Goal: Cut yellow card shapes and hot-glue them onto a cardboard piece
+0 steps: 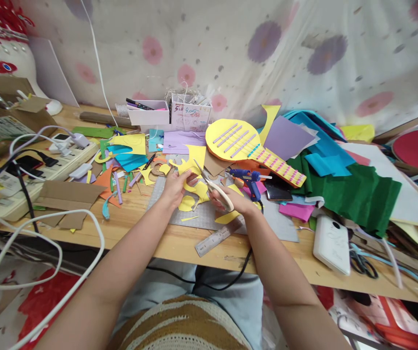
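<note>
yellow sheet (199,153) is pinched tight in l. hand (175,187) above grey mat (157,194); scissors (222,195) are gripped in r. hand (236,200), blades nr sheet. behind, pens (139,104) are held in white box (148,117); scribbled box (197,119) alongside is filled w/ whitish bits (199,98), details unclear.

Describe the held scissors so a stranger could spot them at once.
On the wooden table lies a grey mat. Above it, the right hand holds the scissors, pointed toward yellow paper in the left hand. They are cream-handled, unlike the dark-handled pair lying farther right on the table.
</note>
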A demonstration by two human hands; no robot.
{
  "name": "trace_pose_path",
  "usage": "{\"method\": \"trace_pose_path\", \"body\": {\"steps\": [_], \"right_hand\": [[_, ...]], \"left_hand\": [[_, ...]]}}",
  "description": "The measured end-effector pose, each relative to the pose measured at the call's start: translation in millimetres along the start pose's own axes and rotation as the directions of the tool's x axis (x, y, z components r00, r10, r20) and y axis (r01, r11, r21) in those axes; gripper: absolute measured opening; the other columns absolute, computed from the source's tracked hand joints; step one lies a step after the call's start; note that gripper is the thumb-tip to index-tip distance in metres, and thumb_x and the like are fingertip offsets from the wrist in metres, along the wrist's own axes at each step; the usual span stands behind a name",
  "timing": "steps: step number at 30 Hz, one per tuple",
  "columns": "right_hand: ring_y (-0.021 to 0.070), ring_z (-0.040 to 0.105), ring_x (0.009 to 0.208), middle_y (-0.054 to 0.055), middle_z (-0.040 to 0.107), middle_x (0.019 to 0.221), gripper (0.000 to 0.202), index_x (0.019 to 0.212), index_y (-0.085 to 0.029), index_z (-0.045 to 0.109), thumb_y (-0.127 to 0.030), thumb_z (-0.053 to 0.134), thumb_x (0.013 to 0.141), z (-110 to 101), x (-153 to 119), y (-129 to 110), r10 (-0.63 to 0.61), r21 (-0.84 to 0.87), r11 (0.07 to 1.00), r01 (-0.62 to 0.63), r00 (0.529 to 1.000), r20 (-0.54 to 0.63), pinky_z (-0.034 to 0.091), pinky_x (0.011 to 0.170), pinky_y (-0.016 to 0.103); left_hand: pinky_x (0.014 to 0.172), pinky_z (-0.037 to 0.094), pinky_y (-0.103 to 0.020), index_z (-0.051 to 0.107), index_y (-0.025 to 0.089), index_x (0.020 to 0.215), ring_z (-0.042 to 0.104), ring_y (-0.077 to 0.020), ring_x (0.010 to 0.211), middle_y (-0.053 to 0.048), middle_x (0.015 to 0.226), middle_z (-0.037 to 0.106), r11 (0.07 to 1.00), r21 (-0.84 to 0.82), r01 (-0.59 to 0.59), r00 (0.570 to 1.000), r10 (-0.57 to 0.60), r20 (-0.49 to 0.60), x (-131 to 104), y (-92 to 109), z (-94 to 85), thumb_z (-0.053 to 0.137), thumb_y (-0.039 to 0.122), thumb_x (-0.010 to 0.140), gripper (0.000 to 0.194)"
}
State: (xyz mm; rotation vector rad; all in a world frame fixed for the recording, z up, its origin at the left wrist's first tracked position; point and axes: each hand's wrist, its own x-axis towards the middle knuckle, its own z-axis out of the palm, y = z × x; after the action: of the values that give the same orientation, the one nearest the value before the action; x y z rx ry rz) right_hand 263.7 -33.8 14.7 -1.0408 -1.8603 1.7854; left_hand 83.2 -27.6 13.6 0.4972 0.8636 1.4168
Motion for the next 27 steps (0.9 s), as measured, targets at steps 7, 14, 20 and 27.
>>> {"method": "trace_pose_path", "body": {"steps": [7,14,20,27], "right_hand": [[0.0042,0.03,0.044,-0.007,0.032,0.055,0.046,0.072,-0.019,0.037,-0.059,0.057,0.071,-1.8,0.1,0.7,0.024,0.079,0.997,-0.026,0.999,0.036,0.027,0.042,0.021],[0.0042,0.033,0.044,-0.007,0.034,0.056,0.043,0.072,-0.018,0.037,-0.056,0.058,0.073,-7.6,-0.7,4.7,0.035,0.073,0.997,-0.039,0.998,0.05,0.026,0.041,0.02],[0.0037,0.033,0.043,-0.007,0.032,0.055,0.047,0.072,-0.019,0.036,-0.059,0.061,0.069,-12.9,-1.4,5.7,0.054,0.114,0.991,-0.062,0.995,0.08,0.023,0.039,0.019],[0.0032,0.031,0.043,-0.007,0.03,0.054,0.049,0.071,-0.019,0.036,-0.059,0.062,0.067,-13.7,-2.6,2.8,0.061,0.105,0.992,-0.07,0.994,0.089,0.021,0.038,0.018]], "left_hand": [[0.067,0.053,-0.022,0.063,0.013,0.081,0.064,-0.0096,0.066,-0.003,0.078,0.069,1.0,0.006,0.028,1.0,-0.028,-0.012,1.1,-0.3,-0.5,0.062,0.01,0.068,0.013],[0.069,0.053,-0.022,0.064,0.01,0.078,0.063,-0.009,0.064,-0.003,0.074,0.068,0.998,0.015,0.057,0.998,-0.056,-0.024,-0.3,2.2,1.5,0.061,0.009,0.07,0.009],[0.066,0.053,-0.022,0.064,0.009,0.075,0.063,-0.0098,0.063,-0.004,0.072,0.068,0.996,0.053,0.075,0.997,-0.075,-0.006,0.9,2.9,-0.6,0.062,0.01,0.069,0.006],[0.063,0.052,-0.019,0.065,0.009,0.073,0.062,-0.0084,0.06,-0.004,0.068,0.068,0.994,0.06,0.095,0.995,-0.096,0.012,0.5,4.9,0.1,0.058,0.008,0.073,0.007]]}}
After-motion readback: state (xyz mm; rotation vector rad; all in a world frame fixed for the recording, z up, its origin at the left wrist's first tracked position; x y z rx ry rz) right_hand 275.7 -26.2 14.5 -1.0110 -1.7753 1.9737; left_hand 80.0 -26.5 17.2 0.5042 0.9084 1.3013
